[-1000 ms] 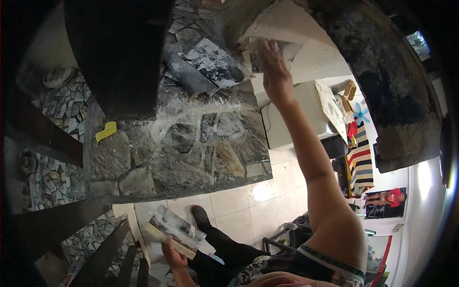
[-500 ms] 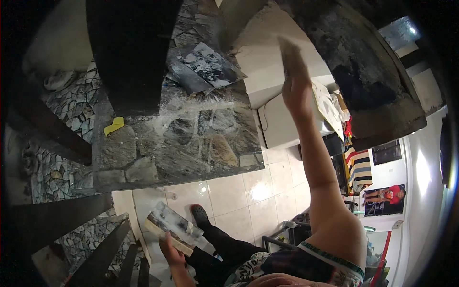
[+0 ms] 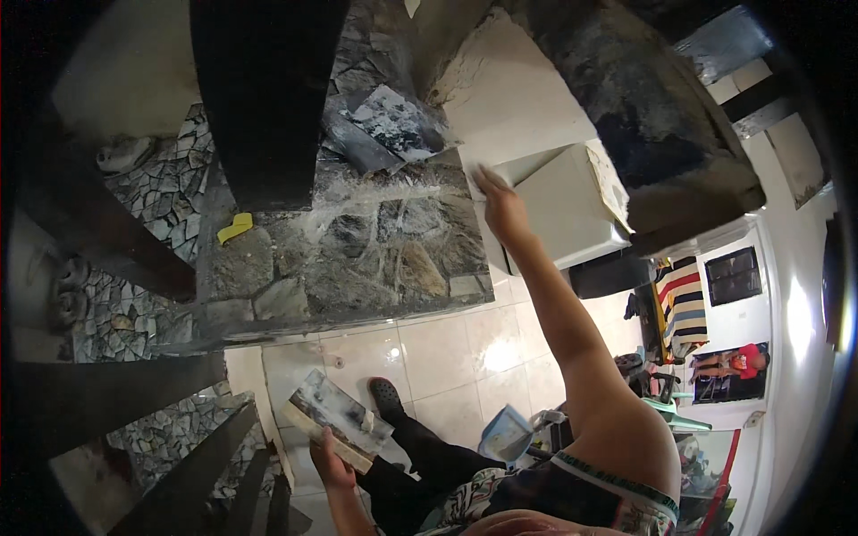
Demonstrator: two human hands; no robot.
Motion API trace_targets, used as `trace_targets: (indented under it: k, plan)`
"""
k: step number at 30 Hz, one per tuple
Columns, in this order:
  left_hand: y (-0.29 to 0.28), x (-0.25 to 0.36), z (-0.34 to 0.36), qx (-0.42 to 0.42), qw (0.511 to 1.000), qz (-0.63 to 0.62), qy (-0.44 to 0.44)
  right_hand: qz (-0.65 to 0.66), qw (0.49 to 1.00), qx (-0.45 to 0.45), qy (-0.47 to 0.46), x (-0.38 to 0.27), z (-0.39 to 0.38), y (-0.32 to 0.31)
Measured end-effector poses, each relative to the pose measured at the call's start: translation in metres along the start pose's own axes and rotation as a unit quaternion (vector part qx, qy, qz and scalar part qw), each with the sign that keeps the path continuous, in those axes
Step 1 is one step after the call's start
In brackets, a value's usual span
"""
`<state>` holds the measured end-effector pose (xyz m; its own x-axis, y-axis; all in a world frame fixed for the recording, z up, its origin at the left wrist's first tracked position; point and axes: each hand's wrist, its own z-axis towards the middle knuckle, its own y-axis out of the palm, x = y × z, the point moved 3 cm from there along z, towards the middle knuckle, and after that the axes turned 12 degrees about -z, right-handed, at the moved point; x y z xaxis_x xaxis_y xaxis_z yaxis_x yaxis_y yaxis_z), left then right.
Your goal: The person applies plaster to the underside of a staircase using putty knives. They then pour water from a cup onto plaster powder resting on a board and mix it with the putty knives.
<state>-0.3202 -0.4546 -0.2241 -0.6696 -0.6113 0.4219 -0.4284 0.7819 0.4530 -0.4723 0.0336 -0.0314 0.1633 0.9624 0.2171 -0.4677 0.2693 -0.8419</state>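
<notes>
In my left hand (image 3: 332,463), low in view, is a flat grey plate (image 3: 341,409) with a pale wooden strip along one edge. White and dark paste is smeared on it, and my fingers close round the wooden side. My right arm stretches up and forward. The right hand (image 3: 506,207) is beside the pale wall (image 3: 509,98), near the edge of the stone-faced surface (image 3: 357,259). Its fingers look closed round a thin, blurred thing that I cannot make out. On the stone lies a grey sheet (image 3: 393,121) bearing white powdery paste.
A yellow piece (image 3: 235,229) lies on the stone beside a dark post (image 3: 268,107). Dark rails (image 3: 116,402) run along the left. A white box-like appliance (image 3: 572,205) stands beyond my right hand. Overhead right hangs a rough beam (image 3: 652,125). A person in red (image 3: 746,360) is far right.
My right hand has swept down and left from high on the wall to the stone's edge. The left hand still holds the plate. The whole view has shifted slightly.
</notes>
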Motion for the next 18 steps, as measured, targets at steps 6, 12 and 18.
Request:
trace_targets:
  k: [6, 12, 18]
  plan:
    - [0.023, 0.035, -0.029, -0.029, 0.998, 0.004, 0.049, 0.041, 0.992, 0.0, 0.12, 0.019, -0.01, -0.042]
    - [0.02, 0.036, -0.033, -0.08, 0.996, -0.012, 0.041, -0.232, 0.971, 0.066, 0.0, 0.028, 0.024, -0.04]
    - [0.013, 0.043, -0.047, -0.038, 0.998, 0.019, 0.051, 0.043, 0.997, 0.063, -0.03, -0.072, 0.08, -0.139]
